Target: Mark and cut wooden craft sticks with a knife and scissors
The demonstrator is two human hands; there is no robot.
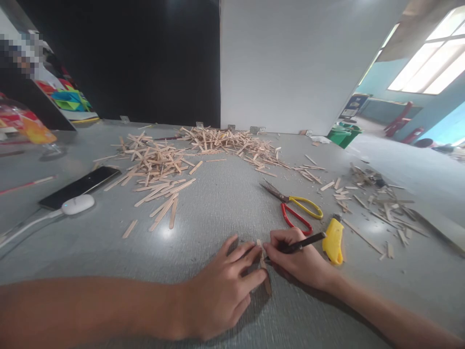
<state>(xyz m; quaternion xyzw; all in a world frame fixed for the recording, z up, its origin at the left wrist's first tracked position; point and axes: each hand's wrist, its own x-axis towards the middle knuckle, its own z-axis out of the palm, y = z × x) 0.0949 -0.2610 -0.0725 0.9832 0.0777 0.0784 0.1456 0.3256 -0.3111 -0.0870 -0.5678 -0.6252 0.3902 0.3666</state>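
My right hand point(301, 257) grips a black pen point(307, 241), its tip down at the edge of a flat wooden craft stick point(267, 281). The stick lies on the grey table, pointing away from me. My left hand point(225, 286) rests with fingers stretched and spread, some fingertips touching the stick and steadying it. Part of the stick is hidden under those fingers. Just beyond my right hand lie scissors point(286, 198) with one red and one yellow handle, blades apart. A yellow box cutter point(333, 240) lies to the right of the pen.
Loose piles of craft sticks point(160, 162) spread across the back of the table point(218, 203). Cut pieces point(387, 211) litter the right side. At left are a black phone point(80, 186), a white cabled device point(78, 204) and a bottle point(34, 127). A black and white panel point(283, 63) stands behind.
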